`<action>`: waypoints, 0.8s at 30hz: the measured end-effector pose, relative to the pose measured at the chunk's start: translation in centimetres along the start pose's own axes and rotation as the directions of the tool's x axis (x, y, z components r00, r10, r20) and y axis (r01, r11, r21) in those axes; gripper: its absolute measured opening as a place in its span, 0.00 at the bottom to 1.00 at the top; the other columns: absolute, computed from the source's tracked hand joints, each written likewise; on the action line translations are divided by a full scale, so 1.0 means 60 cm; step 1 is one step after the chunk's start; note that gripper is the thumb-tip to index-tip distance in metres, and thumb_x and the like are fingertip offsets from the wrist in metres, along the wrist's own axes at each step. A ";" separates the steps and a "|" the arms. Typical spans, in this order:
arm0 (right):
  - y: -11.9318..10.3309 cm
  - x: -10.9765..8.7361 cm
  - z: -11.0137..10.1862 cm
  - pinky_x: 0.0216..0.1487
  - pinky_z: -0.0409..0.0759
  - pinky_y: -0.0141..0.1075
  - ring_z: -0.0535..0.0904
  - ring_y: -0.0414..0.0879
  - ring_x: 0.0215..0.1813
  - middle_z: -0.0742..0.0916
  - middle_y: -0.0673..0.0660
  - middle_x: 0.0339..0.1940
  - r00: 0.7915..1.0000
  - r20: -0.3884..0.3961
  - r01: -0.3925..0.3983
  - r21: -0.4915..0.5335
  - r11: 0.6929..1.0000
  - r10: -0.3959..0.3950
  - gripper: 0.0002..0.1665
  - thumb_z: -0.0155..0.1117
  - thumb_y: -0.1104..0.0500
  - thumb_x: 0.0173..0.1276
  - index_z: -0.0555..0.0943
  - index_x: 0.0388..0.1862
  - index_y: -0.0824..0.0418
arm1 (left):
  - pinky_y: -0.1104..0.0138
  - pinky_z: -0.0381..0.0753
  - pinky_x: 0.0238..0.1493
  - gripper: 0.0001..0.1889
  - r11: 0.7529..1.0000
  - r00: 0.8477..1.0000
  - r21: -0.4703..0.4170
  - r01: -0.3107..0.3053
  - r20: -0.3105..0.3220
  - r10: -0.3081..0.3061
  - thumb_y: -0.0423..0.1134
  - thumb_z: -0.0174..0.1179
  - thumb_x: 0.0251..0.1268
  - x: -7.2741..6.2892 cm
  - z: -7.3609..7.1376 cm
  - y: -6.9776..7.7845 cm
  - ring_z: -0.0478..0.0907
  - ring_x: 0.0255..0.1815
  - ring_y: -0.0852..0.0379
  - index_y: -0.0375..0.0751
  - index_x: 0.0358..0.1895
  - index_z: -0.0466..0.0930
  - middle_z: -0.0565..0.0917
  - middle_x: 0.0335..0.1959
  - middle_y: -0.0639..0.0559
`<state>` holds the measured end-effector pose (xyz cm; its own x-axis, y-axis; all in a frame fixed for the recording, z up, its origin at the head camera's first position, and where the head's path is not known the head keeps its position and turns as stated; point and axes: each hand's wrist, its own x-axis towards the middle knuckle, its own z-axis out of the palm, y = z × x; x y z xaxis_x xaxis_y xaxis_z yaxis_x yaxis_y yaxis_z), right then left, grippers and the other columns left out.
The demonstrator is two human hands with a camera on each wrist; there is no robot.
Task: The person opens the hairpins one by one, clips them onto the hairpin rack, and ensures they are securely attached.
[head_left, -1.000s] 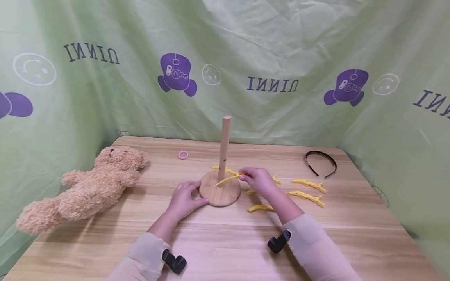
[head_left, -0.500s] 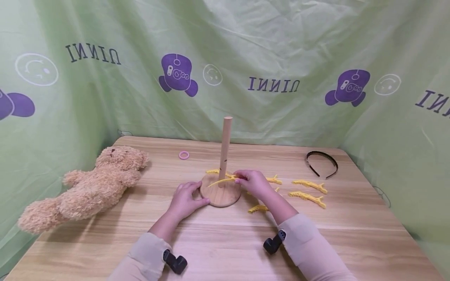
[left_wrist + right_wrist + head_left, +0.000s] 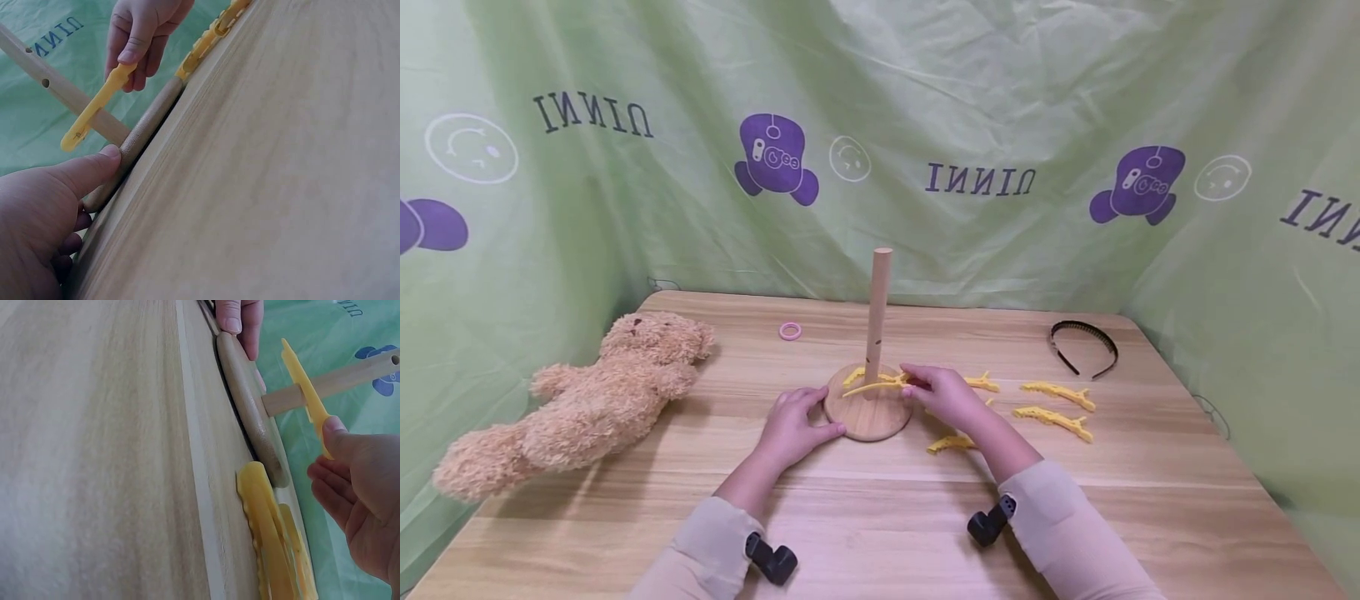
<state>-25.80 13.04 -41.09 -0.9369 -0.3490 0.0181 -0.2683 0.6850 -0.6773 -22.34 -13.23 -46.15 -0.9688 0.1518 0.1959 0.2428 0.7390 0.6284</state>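
A wooden stand has an upright post (image 3: 878, 308) on a round base (image 3: 872, 425). At the base's left rim my left hand (image 3: 793, 427) grips the edge, its thumb on the rim in the left wrist view. My right hand (image 3: 946, 396) pinches the tail end of a yellow hair clip (image 3: 872, 387). The clip's two arms are spread, one passing in front of the post and one behind, low above the base. In the right wrist view the near arm of the clip crosses the post.
Several yellow hair clips (image 3: 1054, 422) lie on the table (image 3: 865, 517) to the right. A black headband (image 3: 1086, 327) is at the back right, a pink ring (image 3: 790, 332) at the back left. A brown teddy bear (image 3: 602, 400) lies at the left. Green cloth (image 3: 880, 208) encloses the table.
My right hand has moved slightly left and down, bringing the spread hair clip from right of the post to around it, lower over the base. My left hand stays on the rim.
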 end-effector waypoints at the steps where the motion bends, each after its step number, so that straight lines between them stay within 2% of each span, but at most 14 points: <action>1: 0.001 -0.001 0.000 0.62 0.79 0.45 0.81 0.54 0.60 0.84 0.63 0.58 1.000 0.001 -0.002 0.009 1.000 0.002 0.30 0.63 0.57 0.70 0.72 0.69 0.63 | 0.46 0.68 0.66 0.38 1.000 1.000 -0.001 0.000 0.001 0.000 0.51 0.74 0.50 0.000 0.000 0.000 0.70 0.63 0.38 0.33 0.63 0.76 0.80 0.58 0.37; 8: 0.003 -0.014 -0.015 0.68 0.73 0.51 0.75 0.61 0.67 0.76 0.64 0.69 1.000 0.011 0.005 0.072 0.997 -0.006 0.36 0.65 0.52 0.69 0.67 0.73 0.62 | 0.46 0.66 0.67 0.38 1.000 1.000 -0.016 0.014 0.010 -0.014 0.51 0.73 0.50 0.001 -0.002 0.002 0.69 0.65 0.37 0.33 0.63 0.75 0.79 0.60 0.37; 13: 0.010 -0.031 -0.037 0.69 0.70 0.54 0.72 0.62 0.69 0.73 0.63 0.72 1.000 -0.010 0.010 0.082 0.997 -0.009 0.38 0.63 0.49 0.70 0.64 0.74 0.60 | 0.46 0.66 0.67 0.38 1.000 1.000 -0.017 0.022 0.013 -0.021 0.51 0.73 0.50 0.002 -0.003 0.000 0.69 0.65 0.38 0.34 0.63 0.75 0.79 0.60 0.37; 18: 0.032 -0.061 -0.070 0.70 0.69 0.56 0.69 0.65 0.70 0.71 0.64 0.73 0.998 -0.063 -0.006 0.091 0.996 0.012 0.39 0.63 0.50 0.70 0.63 0.75 0.59 | 0.46 0.66 0.67 0.38 1.000 1.000 -0.016 0.021 0.016 -0.021 0.51 0.73 0.50 0.003 -0.002 0.000 0.69 0.65 0.38 0.34 0.64 0.75 0.79 0.60 0.37; 24: 0.079 -0.110 -0.110 0.66 0.71 0.60 0.69 0.70 0.68 0.70 0.68 0.73 0.985 -0.165 -0.046 0.056 0.997 0.054 0.40 0.64 0.48 0.69 0.63 0.75 0.61 | 0.46 0.67 0.67 0.38 1.000 1.000 -0.017 0.019 0.018 -0.019 0.51 0.73 0.50 0.001 -0.001 0.002 0.69 0.64 0.38 0.34 0.63 0.75 0.79 0.60 0.37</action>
<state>-22.38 22.80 -39.56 -0.9742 -0.2013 0.1021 -0.2122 0.6632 -0.7177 -22.40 -13.19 -46.01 -0.9739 0.1498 0.1703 0.2251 0.7307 0.6445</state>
